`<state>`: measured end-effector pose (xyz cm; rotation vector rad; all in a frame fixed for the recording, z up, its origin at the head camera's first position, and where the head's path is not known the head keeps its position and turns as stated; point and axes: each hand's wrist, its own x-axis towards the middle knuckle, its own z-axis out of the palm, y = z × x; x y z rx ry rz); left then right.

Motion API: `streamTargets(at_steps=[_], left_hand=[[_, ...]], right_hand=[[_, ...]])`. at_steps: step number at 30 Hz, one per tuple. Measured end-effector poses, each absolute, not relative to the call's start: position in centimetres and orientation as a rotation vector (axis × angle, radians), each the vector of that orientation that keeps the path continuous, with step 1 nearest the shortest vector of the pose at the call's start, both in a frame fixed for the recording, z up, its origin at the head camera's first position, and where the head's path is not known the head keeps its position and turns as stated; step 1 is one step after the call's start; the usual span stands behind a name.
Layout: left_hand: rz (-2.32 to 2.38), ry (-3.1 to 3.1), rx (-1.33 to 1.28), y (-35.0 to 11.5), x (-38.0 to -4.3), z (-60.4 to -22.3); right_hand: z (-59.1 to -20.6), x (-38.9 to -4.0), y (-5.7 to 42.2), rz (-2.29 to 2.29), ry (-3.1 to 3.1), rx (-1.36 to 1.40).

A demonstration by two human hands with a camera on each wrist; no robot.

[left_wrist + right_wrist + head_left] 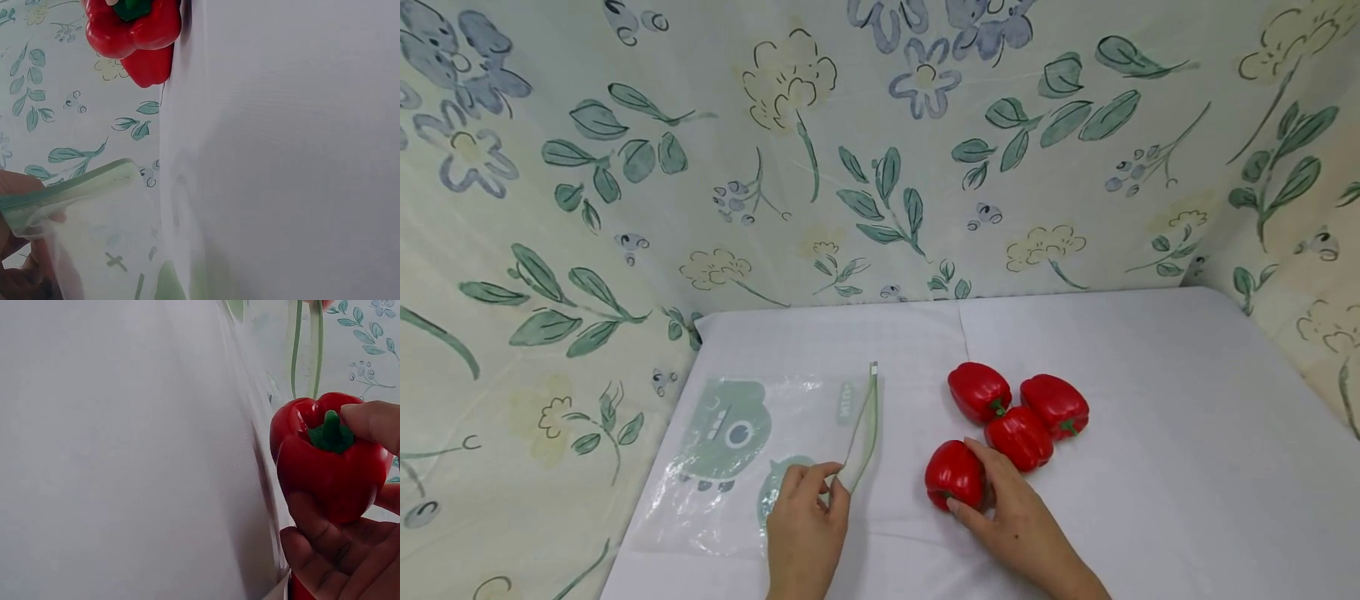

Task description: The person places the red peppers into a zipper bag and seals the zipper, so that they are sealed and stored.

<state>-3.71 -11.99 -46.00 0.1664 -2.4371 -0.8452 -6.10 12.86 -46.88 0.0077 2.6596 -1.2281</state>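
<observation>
My right hand [1011,525] grips a red bell pepper [953,475], its fingers round the far and right sides and the thumb by the green stem. In the right wrist view the same bell pepper [334,469] shows its stem, with the thumb beside it. My left hand [808,521] pinches the green-edged mouth of a clear zip bag [737,517] printed with a green cartoon creature. The bag lies on the table, its mouth parted toward the peppers. The left wrist view shows the green zip edge [81,184] between finger and thumb.
Three more red bell peppers lie clustered just beyond my right hand: one at the back [979,392], one at the right [1055,406] and one in front [1019,438]. White cloth covers the table [1187,467]. A floral curtain [880,167] hangs behind it and along both sides.
</observation>
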Motion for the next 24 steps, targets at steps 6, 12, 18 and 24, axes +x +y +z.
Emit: streamTargets(at_steps=[6, 12, 18, 24], left_hand=[[-0.873, -2.373, 0.129, -12.0, -3.8, -46.2], [-0.912, -2.346, 0.106, -11.9, -3.7, -46.1], [-0.922, -2.334, 0.037, -11.7, -3.7, -46.3], [-0.917, -2.317, -0.008, -11.6, -3.7, -46.4]], right_hand=[[-46.6, -6.2, 12.7, -1.303, 2.622, 0.01], [-46.0, -6.2, 12.3, -1.392, 2.585, 0.022], [-45.3, -6.3, 11.5, -1.547, 2.605, -0.019], [-44.6, -6.7, 9.9, -1.798, 2.404, 0.028]])
